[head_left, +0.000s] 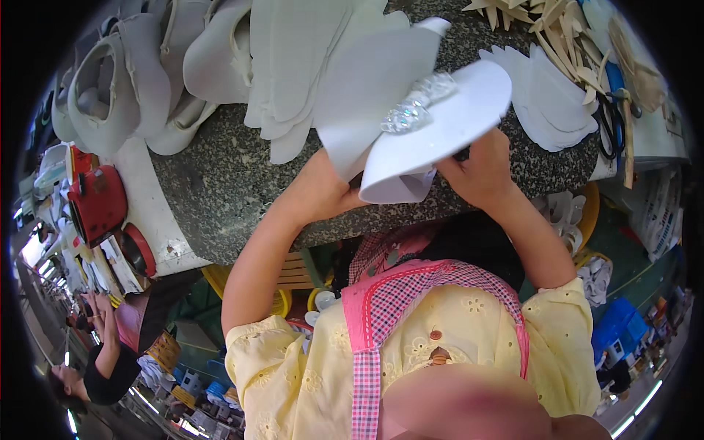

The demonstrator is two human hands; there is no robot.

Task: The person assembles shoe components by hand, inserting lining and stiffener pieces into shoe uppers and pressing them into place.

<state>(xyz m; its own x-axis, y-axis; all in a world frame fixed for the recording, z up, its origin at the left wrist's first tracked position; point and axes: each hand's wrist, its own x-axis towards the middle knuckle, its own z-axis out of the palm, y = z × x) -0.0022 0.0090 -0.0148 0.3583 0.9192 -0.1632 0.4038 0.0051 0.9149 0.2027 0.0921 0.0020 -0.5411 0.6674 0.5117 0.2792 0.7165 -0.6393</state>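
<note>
Above the near edge of the speckled worktop (220, 176), my two hands hold white shoe parts close together. My left hand (323, 192) is closed around the lower end of a smooth white insole-shaped piece (363, 92); its fingers are mostly hidden behind it. My right hand (480, 170) grips the side of a white shoe (462, 110), thumb toward its underside. A sparkling clear rhinestone ornament (409, 116) sits across the shoe, between the two white shapes. The pieces overlap, so where they join cannot be made out.
White shoes (106, 88) crowd the far left, beside fanned white insoles (293, 73). More insoles (554, 110) lie at right, near beige pointed pieces (565, 33) and black-handled scissors (609, 121). A red box (97, 202) stands left. Another person (110, 374) is at lower left.
</note>
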